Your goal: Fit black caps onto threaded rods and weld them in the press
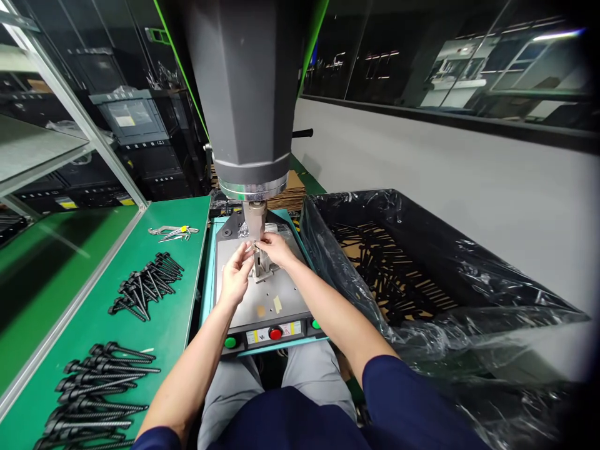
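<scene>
Both hands meet at a small metal fixture [262, 270] on the machine's grey base plate [244, 305], right under the metal tool tip [255, 220] of a large black press head [248, 94]. My left hand [237, 275] is at the fixture's left side, thumb and fingers drawn together near its top. From the right, my right hand [277, 249] reaches in with its fingertips pinched at the upper part of the fixture, just below the tip. Whatever the fingertips hold there is too small and covered to make out.
Black ribbed bolt-like parts [145, 284] lie in bunches on the green bench [173, 337] at left, with pliers [175, 232] behind. A plastic-lined bin [375, 306] of similar parts stands at right. The base's front has a red button [275, 334] and green buttons [230, 342].
</scene>
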A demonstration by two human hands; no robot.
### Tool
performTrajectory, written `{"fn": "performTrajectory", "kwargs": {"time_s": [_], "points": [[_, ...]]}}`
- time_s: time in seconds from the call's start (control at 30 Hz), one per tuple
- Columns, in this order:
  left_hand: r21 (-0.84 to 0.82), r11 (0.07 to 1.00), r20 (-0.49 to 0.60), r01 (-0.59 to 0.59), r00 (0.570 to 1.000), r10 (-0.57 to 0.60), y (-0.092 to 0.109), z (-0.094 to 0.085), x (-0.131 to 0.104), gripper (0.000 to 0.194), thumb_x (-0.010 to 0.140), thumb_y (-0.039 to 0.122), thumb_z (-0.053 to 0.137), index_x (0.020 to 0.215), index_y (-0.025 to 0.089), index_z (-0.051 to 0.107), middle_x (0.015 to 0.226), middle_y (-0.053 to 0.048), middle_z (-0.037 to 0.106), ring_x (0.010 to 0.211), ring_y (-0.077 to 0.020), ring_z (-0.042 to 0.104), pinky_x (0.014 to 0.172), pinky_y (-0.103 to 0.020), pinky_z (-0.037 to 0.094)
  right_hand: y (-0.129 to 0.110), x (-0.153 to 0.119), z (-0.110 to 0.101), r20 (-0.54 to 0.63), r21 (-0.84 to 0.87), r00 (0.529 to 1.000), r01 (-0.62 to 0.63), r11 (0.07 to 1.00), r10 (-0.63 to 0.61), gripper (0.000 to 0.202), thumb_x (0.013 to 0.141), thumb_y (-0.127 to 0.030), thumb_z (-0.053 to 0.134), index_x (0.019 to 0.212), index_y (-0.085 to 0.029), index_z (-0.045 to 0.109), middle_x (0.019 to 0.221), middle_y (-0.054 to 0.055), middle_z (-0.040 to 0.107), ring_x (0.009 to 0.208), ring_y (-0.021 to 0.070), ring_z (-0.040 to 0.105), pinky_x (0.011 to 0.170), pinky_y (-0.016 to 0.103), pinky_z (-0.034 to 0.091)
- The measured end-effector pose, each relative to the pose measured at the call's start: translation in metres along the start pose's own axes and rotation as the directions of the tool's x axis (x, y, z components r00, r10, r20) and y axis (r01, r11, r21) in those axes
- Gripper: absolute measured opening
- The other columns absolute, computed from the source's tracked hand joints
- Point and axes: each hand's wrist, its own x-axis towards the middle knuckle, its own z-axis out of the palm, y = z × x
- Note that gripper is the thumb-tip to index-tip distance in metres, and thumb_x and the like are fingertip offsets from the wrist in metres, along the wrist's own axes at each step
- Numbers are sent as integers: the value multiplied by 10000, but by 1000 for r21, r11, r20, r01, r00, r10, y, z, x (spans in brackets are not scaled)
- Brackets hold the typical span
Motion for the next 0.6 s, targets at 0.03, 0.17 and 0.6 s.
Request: {"fn": "performTrajectory", "kwargs": {"time_s": [0.03,0.17,0.6], "points": [[-3,1000,4,3,1000,-3,0,1,0,648,781,386,752,1375,226,551,1439,-151,539,1254,-293,581,1089,-489,430,1,-1,2,-25,4,1000,12,1000,-12,122,777,-293,664,853,-202,695,873,21,706,876,211,644,836,333,488],[-13,1000,-8,24,1000,-25,0,4,-2,655,764,370,762,1369,223,557,1436,-146,544,1250,-287,583,1097,-488,425,3,-9,14,-188,-39,982,18,999,-24,128,748,-285,681,859,-224,669,974,28,691,992,224,621,936,363,460],[93,995,66,45,996,-51,-10,10,-11,616,774,354,731,1356,224,574,1420,-134,562,1228,-286,590,1036,-465,482,-6,-7,-4,-14,690,858,-363,626,513,207,849,-407,568,903,-210,594,841,33,709,763,199,665,648,303,516]]}}
